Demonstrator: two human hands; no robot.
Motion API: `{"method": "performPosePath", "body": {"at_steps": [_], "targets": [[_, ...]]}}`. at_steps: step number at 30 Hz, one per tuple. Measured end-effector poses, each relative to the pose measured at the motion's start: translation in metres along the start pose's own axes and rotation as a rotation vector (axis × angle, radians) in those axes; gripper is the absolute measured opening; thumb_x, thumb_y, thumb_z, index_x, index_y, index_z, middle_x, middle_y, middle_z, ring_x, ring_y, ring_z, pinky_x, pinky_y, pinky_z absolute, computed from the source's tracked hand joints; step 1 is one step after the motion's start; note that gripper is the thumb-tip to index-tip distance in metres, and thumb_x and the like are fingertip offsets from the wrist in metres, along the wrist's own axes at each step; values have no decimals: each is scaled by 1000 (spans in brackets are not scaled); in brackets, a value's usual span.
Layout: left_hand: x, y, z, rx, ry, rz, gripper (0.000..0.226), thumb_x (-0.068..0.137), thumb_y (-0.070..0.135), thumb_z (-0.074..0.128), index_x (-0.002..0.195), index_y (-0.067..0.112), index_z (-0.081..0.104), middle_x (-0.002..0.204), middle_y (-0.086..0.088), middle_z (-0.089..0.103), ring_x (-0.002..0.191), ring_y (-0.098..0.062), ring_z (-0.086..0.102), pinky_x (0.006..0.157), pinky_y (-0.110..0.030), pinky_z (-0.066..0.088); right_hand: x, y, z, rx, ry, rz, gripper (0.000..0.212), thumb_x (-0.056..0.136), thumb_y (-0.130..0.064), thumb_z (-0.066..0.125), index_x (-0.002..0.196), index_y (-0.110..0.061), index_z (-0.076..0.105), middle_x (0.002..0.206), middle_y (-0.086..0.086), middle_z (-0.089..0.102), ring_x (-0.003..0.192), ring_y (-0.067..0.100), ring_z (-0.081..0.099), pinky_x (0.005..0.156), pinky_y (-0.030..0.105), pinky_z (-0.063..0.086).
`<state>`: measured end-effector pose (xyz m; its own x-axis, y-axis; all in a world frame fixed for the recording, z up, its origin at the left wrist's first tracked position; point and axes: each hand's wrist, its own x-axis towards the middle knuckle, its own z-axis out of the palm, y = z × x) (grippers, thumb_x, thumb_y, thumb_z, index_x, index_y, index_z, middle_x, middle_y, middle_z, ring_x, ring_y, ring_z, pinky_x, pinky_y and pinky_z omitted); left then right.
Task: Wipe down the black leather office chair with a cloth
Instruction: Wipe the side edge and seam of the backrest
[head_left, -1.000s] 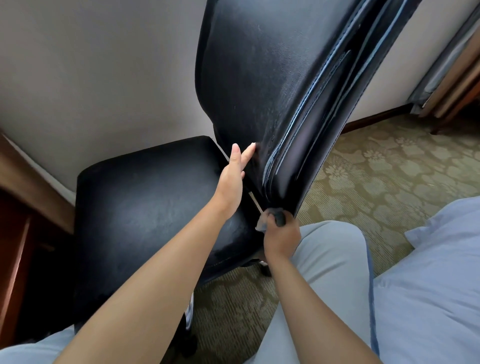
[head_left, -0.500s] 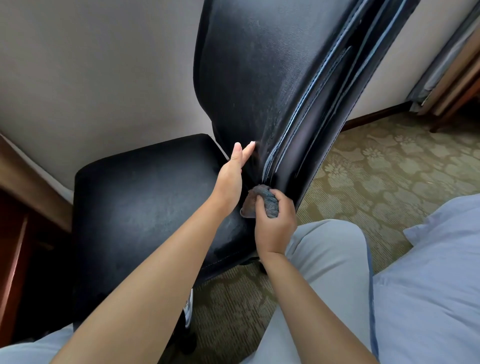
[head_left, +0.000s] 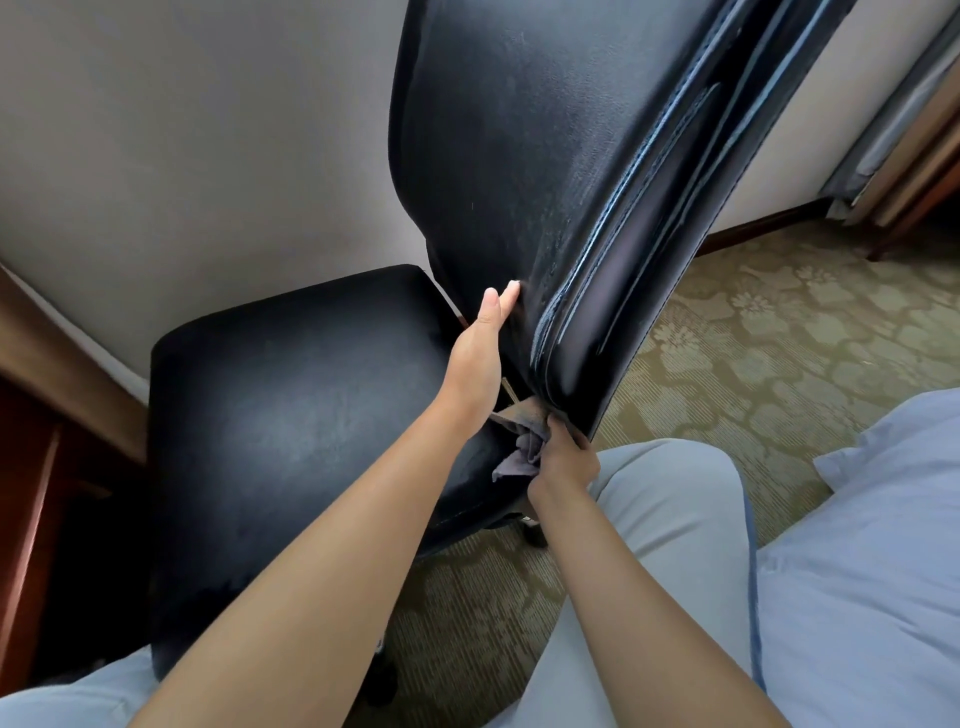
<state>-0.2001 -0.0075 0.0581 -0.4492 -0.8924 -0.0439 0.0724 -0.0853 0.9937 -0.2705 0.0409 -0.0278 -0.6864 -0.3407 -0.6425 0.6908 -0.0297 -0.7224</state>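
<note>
1. The black leather office chair (head_left: 311, 415) stands directly ahead of the person. Its padded seat lies to the left, and its tall backrest (head_left: 545, 156) rises up and away, with its long axis leaning toward the upper right.
2. The right hand (head_left: 563, 457) is curled round a crumpled grey cloth (head_left: 519, 447) and presses it against the bottom corner of the backrest, so the unwiped length of the edge seam lies above and ahead of this hand.
3. The left hand (head_left: 480, 358) has straight fingers laid flat on the front face of the backrest, just above the cloth, and seems to be steadying it.
4. The right hand is the nearer one to the lower edge, and I judge an upward stroke along the seam suits it.
5. Count: one chair, one cloth, two hands.
</note>
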Motion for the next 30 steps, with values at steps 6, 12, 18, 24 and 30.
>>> {"method": "performPosePath", "body": {"at_steps": [6, 12, 18, 24, 30], "targets": [[0, 2, -6, 62, -33, -9, 52, 103, 43, 13, 146, 23, 33, 152, 12, 31, 140, 1, 22, 110, -19, 13, 6, 4, 0, 329, -133, 343, 27, 95, -19, 55, 70, -9, 53, 57, 1, 58, 54, 4, 53, 48, 11, 44], [-1, 4, -3, 48, -40, -12, 50, 104, 41, 15, 147, 22, 31, 154, 11, 27, 141, 1, 19, 110, -19, 11, -24, -18, -6, 342, -335, 397, 27, 99, -22, 45, 77, -13, 57, 60, 0, 65, 64, 11, 59, 51, 21, 49], [0, 5, -6, 84, -19, -15, 50, 104, 42, 16, 146, 23, 34, 155, 9, 28, 143, -2, 19, 118, -28, 10, -35, -11, -4, 184, -274, 237, 18, 91, -20, 60, 82, -6, 68, 79, 6, 69, 66, 12, 65, 44, 18, 49], [-1, 12, -8, 107, -48, -29, 49, 105, 37, 15, 148, 19, 29, 155, 9, 25, 142, -2, 18, 118, -27, 11, -23, 0, -12, 159, -63, 103, 17, 96, -9, 48, 105, -4, 62, 83, 6, 62, 70, 22, 62, 42, 13, 45], [-3, 10, -3, 118, -9, -22, 46, 105, 36, 20, 147, 21, 32, 153, 11, 30, 140, 0, 24, 117, -26, 16, -43, -16, -12, 23, -65, -29, 33, 97, -12, 50, 130, -7, 55, 118, 16, 64, 108, 41, 54, 70, 33, 48]]}}
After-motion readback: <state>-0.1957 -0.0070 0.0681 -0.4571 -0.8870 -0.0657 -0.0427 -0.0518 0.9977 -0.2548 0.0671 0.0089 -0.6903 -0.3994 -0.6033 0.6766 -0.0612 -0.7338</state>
